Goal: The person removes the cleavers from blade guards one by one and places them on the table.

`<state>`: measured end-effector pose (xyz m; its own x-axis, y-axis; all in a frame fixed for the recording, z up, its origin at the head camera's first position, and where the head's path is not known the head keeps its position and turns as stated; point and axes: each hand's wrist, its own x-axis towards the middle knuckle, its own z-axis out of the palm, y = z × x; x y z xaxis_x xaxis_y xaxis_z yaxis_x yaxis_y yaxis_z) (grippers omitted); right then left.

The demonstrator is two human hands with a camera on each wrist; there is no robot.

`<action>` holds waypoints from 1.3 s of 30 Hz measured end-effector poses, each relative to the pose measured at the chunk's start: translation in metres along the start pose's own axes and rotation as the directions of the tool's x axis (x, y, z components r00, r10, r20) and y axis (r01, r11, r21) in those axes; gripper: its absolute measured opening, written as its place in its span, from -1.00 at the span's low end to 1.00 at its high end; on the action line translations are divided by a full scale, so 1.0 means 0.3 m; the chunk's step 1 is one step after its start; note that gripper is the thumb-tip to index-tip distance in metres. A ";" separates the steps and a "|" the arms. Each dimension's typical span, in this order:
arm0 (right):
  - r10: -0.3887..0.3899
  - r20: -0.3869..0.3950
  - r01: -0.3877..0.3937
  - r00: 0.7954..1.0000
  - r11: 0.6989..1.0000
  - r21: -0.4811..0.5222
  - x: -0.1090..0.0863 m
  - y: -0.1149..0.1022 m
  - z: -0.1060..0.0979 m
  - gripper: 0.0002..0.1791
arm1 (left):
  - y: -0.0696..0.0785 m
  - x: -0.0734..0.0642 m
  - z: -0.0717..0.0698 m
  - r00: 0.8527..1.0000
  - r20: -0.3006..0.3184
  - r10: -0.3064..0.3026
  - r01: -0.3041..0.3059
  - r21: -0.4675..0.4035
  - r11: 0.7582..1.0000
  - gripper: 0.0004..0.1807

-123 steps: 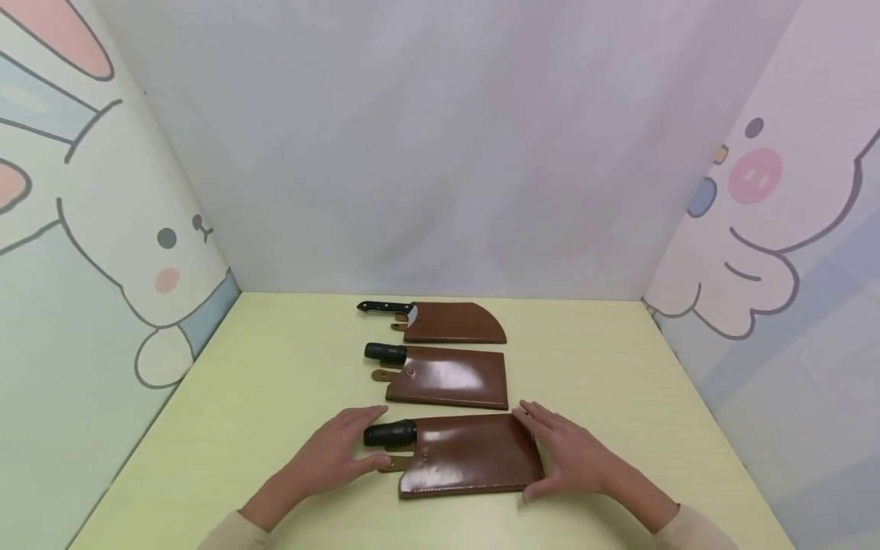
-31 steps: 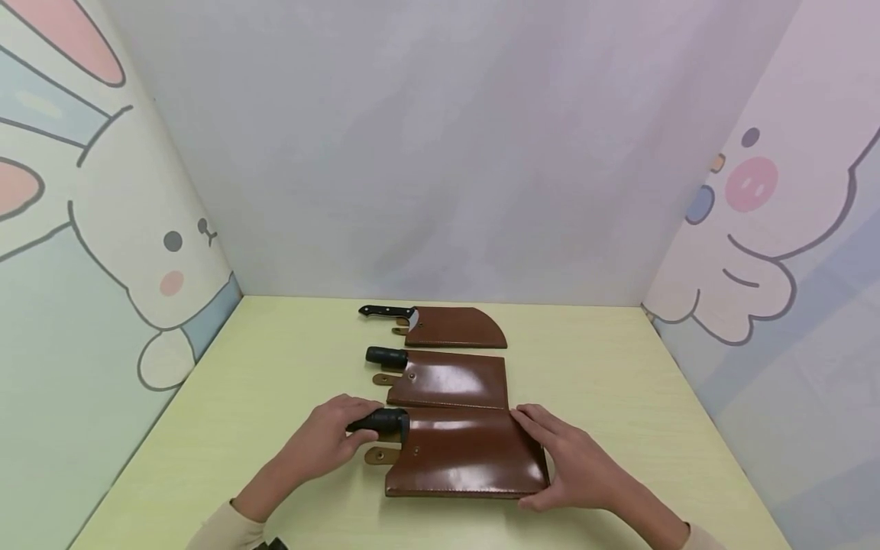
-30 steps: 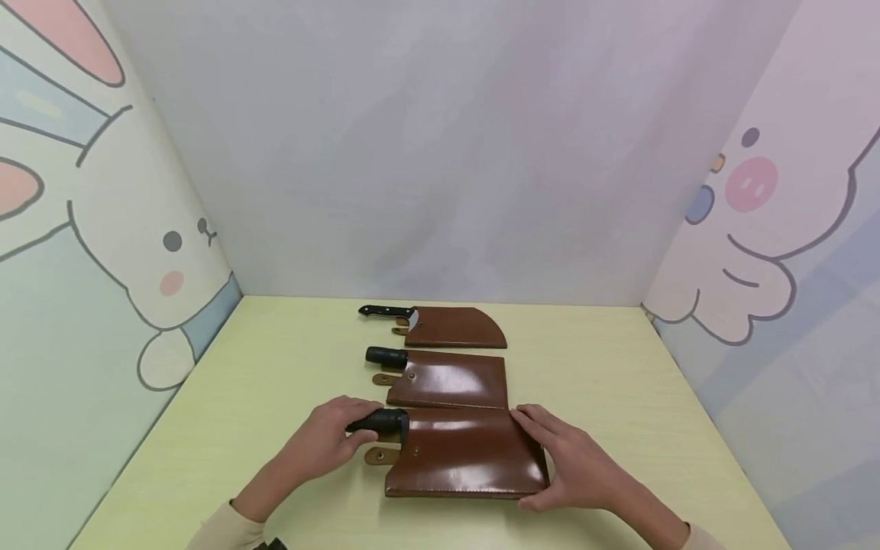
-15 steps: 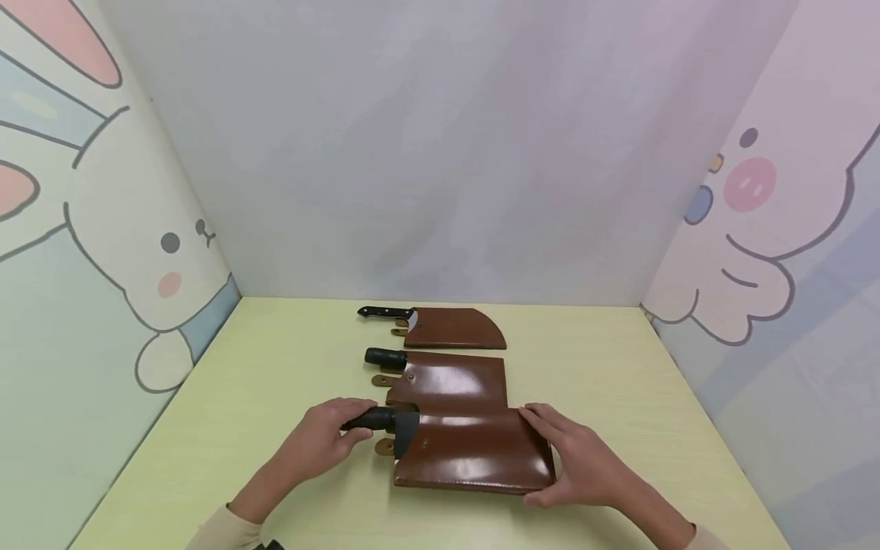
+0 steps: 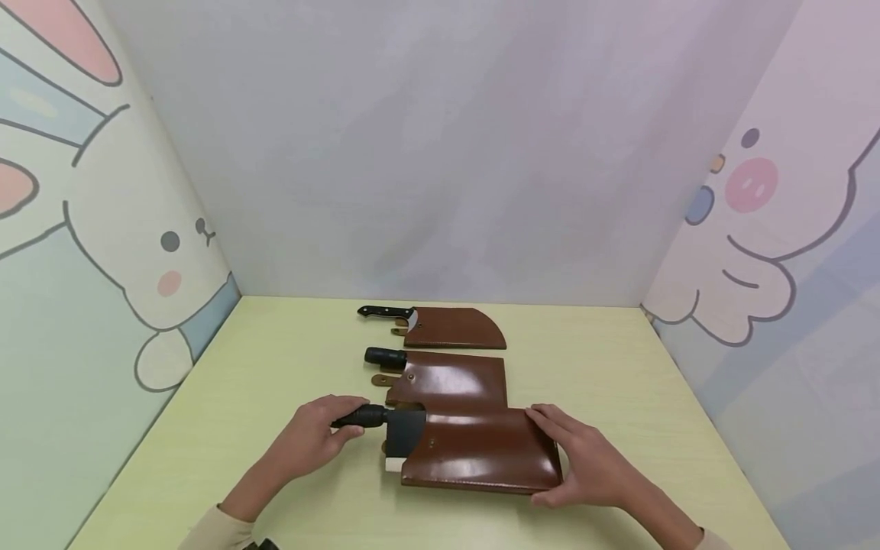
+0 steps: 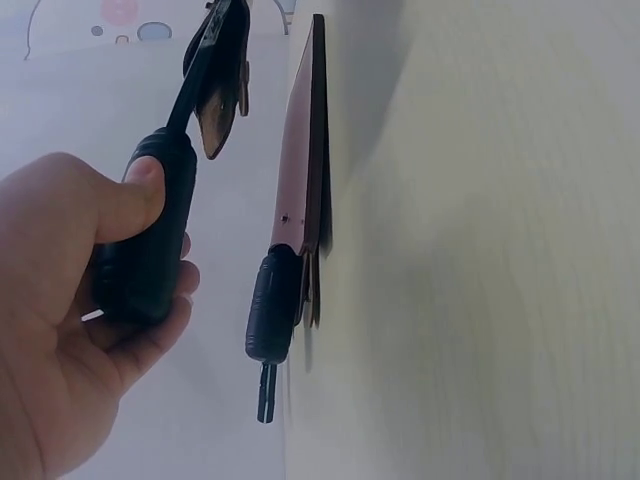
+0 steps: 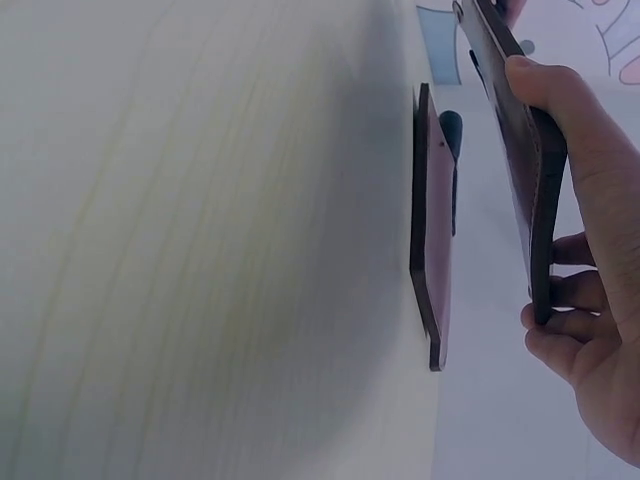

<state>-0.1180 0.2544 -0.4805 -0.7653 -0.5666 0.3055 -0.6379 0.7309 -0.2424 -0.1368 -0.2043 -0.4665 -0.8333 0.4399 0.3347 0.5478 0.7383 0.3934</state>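
My left hand [image 5: 312, 437] grips the black handle of a cleaver [image 5: 406, 435], thumb on the near side, as the left wrist view also shows. Part of the dark blade, with its pale lower edge, is out of the left end of a glossy brown leather sheath [image 5: 484, 451]; the rest is hidden inside. At the sheath's right end my right hand [image 5: 584, 466] holds it by the short edge, thumb below and fingers above. Both wrist views show the sheath [image 7: 535, 190] and the cleaver's handle [image 6: 150, 230] raised off the table.
Just behind lies a second sheathed cleaver [image 5: 457, 378], partly overlapped by the front sheath in the head view. Farther back is a sheathed knife [image 5: 454, 327] with a riveted black handle. The pale yellow table [image 5: 275, 367] meets a grey back wall [image 5: 440, 153] and cartoon-printed side walls.
The front sheath and its cleaver have come up off the table. My left hand has drawn the handle leftward, baring part of the blade, while my right hand has shifted slightly right with the sheath.
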 end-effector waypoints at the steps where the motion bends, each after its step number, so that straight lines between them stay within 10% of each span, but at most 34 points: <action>1: -0.001 -0.003 0.001 1.000 1.000 0.000 -0.001 0.002 0.000 0.30 | -0.001 0.000 -0.003 1.000 -0.005 0.004 -0.004 0.001 1.000 -0.59; 39: -0.050 -0.076 0.048 0.996 0.998 -0.028 -0.053 0.071 -0.026 0.32 | -0.067 -0.072 -0.049 0.997 -0.081 -0.013 0.016 0.034 0.999 -0.55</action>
<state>-0.1187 0.2822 -0.4833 -0.7238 -0.5717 0.3865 -0.6711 0.7135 -0.2013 -0.1288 -0.2363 -0.4691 -0.8316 0.3877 0.3977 0.5318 0.7621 0.3692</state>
